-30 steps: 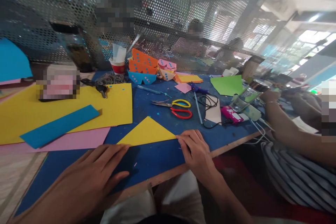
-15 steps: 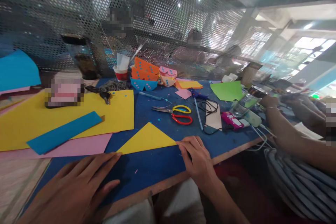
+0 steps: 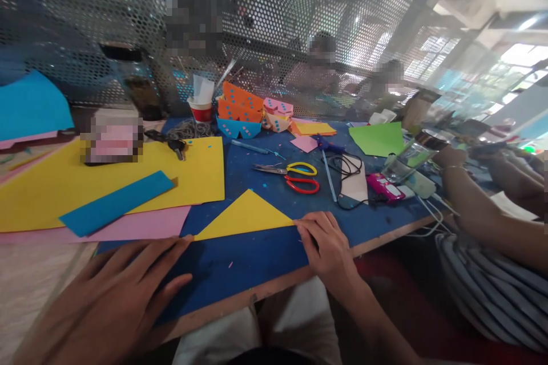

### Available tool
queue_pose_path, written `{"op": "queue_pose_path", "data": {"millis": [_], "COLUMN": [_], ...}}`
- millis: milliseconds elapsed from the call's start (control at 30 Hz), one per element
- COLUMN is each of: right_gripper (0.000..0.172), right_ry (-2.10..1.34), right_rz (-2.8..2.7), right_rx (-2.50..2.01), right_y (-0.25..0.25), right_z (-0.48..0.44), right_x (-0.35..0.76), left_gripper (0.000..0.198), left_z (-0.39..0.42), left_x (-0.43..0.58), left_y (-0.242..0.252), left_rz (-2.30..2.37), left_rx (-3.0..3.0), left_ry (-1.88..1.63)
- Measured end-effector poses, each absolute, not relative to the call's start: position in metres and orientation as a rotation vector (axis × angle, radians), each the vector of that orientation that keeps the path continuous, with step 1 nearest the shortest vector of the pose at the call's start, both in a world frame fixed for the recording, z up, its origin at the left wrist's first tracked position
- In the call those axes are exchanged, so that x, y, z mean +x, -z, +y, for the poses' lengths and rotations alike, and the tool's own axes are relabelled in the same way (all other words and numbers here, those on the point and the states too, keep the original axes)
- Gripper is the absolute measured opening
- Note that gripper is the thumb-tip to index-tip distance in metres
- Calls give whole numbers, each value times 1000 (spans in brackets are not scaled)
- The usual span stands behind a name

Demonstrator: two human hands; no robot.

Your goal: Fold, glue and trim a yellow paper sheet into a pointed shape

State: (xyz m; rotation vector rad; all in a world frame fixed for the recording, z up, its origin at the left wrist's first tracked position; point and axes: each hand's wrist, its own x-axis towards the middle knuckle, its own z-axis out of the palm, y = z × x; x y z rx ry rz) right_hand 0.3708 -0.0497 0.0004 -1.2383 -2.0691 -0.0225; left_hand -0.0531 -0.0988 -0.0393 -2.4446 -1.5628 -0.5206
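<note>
1. The yellow paper triangle (image 3: 248, 217) lies flat on the blue tabletop (image 3: 222, 288) between the two hands, its long edge toward the person and its peak pointing away.
2. The left hand (image 3: 122, 285) is palm down with fingers outstretched and the thumb well apart from them; the index fingertip touches the triangle's left corner.
3. The right hand (image 3: 325, 248) has its fingers bent and close together, their tips at the triangle's right corner; whether they pinch that corner or only press on it, I cannot tell.
4. Between the two sets of fingertips, the middle of the triangle is uncovered.
5. Beyond the peak, to the right, lie scissors (image 3: 286, 171) with one yellow and one red handle, blades pointing left.
6. To the left, a blue paper strip (image 3: 117, 205) lies across a large yellow sheet (image 3: 203, 165) and a pink sheet (image 3: 149, 223).
</note>
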Motion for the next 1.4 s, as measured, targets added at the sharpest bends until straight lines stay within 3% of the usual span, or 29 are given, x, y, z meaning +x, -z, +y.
{"op": "queue_pose_path", "data": {"millis": [200,333,400,500,767,933,1400], "right_gripper": [29,28,28,28,26,32,29], "right_ry": [56,85,85,67,156,-10,21], "right_rz": [-2076,-2074,-2083,-2095,-2151,-2349,-2242], "right_rx": [-1193,-1200,-1199,-1208,-1300,-1106,-1238], "right_y": [-1,1,1,0,-18,-25,-15], "right_z": [-49,-48,-48,-47,-63,-69,-60], "right_x": [371,372,372,373,351,308,336], "left_gripper": [69,64,59,73,85,88,76], "left_z": [-91,-80,-74,-68,-67,-69,-72], "left_x": [-26,13,32,48,43,45,40], "left_y": [0,-24,-21,-3,24,24,18], "left_rz": [-1418,-1192,-1027,-922,-977,-975,-970], "left_rx": [-2371,-2350,-2446,-2538,-2593,-2577,-2610], "left_ry": [353,523,600,629,592,630,663]}}
